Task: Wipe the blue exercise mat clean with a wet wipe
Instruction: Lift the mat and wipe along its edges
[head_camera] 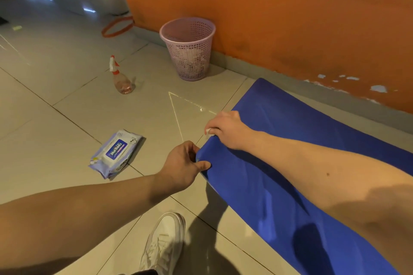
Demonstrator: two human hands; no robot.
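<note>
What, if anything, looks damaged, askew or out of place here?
The orange wall has chipped paint patches near its base on the right. The blue mat has its edge lifted off the floor, pinched by the left hand, while the right hand holds the wet wipe there. Nothing looks spilled.

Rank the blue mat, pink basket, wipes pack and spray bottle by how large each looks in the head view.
Largest to smallest:
1. blue mat, cut off by the frame
2. pink basket
3. wipes pack
4. spray bottle
The pack lies nearer the camera than the bottle, so their gap may be exaggerated.
</note>
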